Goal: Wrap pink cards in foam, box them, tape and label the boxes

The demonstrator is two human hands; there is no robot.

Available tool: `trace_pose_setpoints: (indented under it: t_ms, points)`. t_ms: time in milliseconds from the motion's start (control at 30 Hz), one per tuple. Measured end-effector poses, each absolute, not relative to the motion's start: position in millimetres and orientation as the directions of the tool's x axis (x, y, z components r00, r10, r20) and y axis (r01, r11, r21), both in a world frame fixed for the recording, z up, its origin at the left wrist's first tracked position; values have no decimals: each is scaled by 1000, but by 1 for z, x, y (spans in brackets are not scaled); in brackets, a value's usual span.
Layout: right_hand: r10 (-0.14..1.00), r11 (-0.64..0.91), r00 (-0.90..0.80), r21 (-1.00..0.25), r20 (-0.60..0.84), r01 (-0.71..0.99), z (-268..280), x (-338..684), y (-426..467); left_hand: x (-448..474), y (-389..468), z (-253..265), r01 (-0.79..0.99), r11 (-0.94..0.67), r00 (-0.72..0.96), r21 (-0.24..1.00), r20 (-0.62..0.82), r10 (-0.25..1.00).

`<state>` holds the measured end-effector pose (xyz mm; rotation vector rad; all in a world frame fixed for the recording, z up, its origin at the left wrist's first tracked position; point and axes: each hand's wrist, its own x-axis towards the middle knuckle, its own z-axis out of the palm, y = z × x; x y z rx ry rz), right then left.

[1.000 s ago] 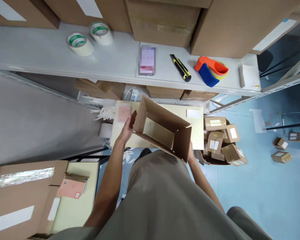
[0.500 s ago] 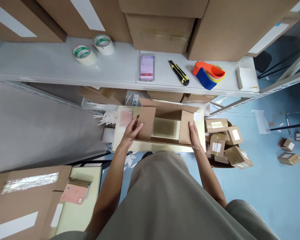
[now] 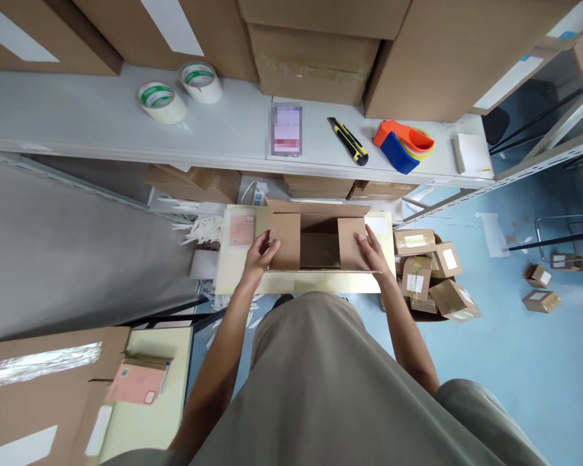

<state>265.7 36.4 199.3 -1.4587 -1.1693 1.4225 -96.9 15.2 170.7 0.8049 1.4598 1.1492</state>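
Note:
A small cardboard box [image 3: 285, 241] is between my hands above the cream tabletop, its two short flaps lying inward and its long flaps standing out. My left hand [image 3: 260, 259] grips the left end, thumb on the flap. On the right end my right hand [image 3: 373, 251] is closed, thumb over the other short flap and fingers behind the edge. Brown cardboard shows through the gap between the short flaps. A pink sheet [image 3: 241, 230] lies on the tabletop [image 3: 315, 283] left of the box.
On the grey shelf [image 3: 233, 129] ahead are two tape rolls [image 3: 162, 103], a yellow-black utility knife [image 3: 348, 141] and an orange-blue tape dispenser [image 3: 403, 145]. Large cartons [image 3: 315, 71] stand behind them. Several small boxes [image 3: 418, 275] are heaped at right. A pink packet [image 3: 138, 380] lies at lower left.
The box's short flaps have moved closer together, and brown cardboard replaces the pale tabletop in its opening. My right hand has shifted left, its thumb now further over the flap.

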Motion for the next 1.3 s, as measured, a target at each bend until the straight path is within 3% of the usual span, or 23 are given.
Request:
trace_pose_setpoints:
  t_ms: [100, 267, 333, 500, 567, 967, 1133, 1300]
  points:
    - [956, -286, -43, -956, -289, 65, 213, 291, 17, -123, -4, 180, -88, 295, -128, 951, -305, 944]
    - [921, -265, -270, -960, -280, 91, 232, 323, -8, -150, -29, 194, -28, 290, 161, 957, -282, 946]
    - [928, -270, -227, -954, -295, 132, 229, 321, -9, -142, -29, 194, 20, 302, 148, 953, -302, 942]
    - [965, -262, 66, -947, -254, 189, 196, 300, 9, -115, -11, 185, 178, 304, -183, 936, -272, 945]
    - [965, -242, 156, -943, -210, 227, 184, 296, 19, -115, -3, 183, 243, 298, -224, 923, -246, 943]
    - [965, -261, 80, -920, -248, 293, 177, 307, 39, -108, 68, 235, 415, -64, 71, 907, 38, 997]
    - [988, -150, 76, -933, -132, 327, 182, 303, 33, -108, 41, 221, 612, -193, 165, 767, 114, 980]
    - [1000, 14, 10, -899, 20, 438, 183, 294, 32, -111, 12, 186, 677, -212, 204, 704, 98, 974]
